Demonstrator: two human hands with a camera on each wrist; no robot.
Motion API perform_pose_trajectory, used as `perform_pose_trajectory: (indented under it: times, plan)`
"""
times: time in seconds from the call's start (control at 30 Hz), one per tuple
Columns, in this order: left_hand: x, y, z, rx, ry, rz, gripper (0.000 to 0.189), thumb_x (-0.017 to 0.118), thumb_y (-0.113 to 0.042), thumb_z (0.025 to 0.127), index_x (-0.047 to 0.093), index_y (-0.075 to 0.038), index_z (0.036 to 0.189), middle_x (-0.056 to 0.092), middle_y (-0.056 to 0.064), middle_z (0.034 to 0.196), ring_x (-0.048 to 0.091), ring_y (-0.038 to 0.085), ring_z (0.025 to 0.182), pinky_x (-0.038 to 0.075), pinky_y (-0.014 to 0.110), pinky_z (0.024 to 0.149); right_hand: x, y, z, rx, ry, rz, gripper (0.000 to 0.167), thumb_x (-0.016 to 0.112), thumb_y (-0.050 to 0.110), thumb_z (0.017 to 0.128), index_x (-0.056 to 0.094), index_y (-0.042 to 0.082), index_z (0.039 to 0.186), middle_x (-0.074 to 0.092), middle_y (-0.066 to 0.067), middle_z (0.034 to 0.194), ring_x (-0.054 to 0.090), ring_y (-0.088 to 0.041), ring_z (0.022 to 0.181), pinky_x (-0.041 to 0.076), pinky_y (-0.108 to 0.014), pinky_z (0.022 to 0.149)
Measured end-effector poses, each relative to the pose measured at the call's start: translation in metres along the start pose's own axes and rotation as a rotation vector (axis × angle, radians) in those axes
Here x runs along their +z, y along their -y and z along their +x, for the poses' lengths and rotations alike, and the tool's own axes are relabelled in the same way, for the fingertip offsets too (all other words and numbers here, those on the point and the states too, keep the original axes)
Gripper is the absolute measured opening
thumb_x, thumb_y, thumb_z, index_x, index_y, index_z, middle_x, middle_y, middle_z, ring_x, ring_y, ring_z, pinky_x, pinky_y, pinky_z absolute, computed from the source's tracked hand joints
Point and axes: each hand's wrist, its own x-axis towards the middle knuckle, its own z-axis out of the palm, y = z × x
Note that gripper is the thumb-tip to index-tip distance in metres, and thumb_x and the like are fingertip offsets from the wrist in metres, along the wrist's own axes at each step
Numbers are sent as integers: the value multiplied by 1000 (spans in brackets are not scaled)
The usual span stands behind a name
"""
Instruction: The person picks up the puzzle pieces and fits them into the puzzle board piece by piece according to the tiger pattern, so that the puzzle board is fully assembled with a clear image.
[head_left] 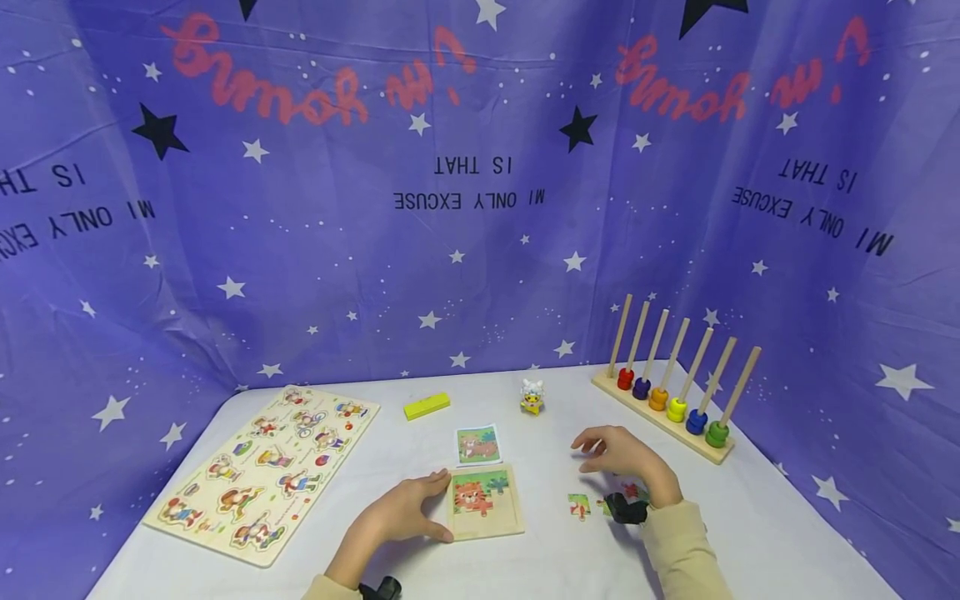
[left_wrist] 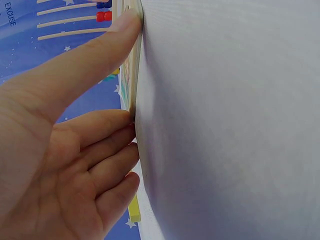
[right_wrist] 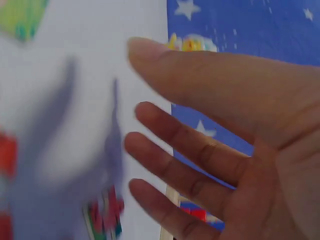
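A square wooden puzzle tray (head_left: 486,530) lies on the white table with part of a tiger picture (head_left: 471,497) fitted in it. My left hand (head_left: 408,510) touches the tray's left edge, thumb near the lower corner and fingertips near the upper one. In the left wrist view its thumb (left_wrist: 80,70) lies along the wooden edge, fingers fairly straight. Over the table to the right, my right hand (head_left: 618,454) holds nothing; its fingers (right_wrist: 170,160) are loosely bent and spread. Loose puzzle pieces (head_left: 578,505) lie below it, some partly hidden by the wrist camera.
A tiger picture card (head_left: 478,445) lies behind the tray. Further back are a yellow block (head_left: 427,406) and a small figurine (head_left: 532,397). A large peg puzzle board (head_left: 262,475) is at left, a wooden rod stand with coloured rings (head_left: 660,408) at right. Starry cloth (head_left: 465,275) hangs behind.
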Motion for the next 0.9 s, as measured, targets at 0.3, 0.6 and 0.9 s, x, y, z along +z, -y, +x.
perform_pose_trajectory:
  times: [0.3, 0.6, 0.9]
  plan:
    - [1, 1, 1, 1, -4, -1, 91, 84, -39, 68, 47, 6, 138, 41, 19, 147, 38, 39, 134, 30, 54, 110, -18, -22, -22, 140, -7, 28, 33, 80, 13, 77, 68, 4, 106, 64, -9, 96, 57, -19, 82, 50, -33, 68]
    - [1, 1, 0, 4, 0, -4, 91, 83, -38, 69, 46, 7, 138, 40, 20, 147, 38, 40, 134, 29, 54, 110, -21, -35, -33, 314, -55, -6, 33, 84, 18, 74, 64, 6, 98, 59, -5, 86, 54, -19, 78, 45, -33, 66]
    - [1, 2, 0, 6, -1, -10, 91, 83, -39, 69, 46, 7, 138, 40, 20, 147, 38, 40, 134, 29, 54, 110, -17, -37, -30, 385, -76, -2, 30, 85, 16, 72, 62, 7, 89, 53, -2, 78, 48, -18, 73, 39, -30, 63]
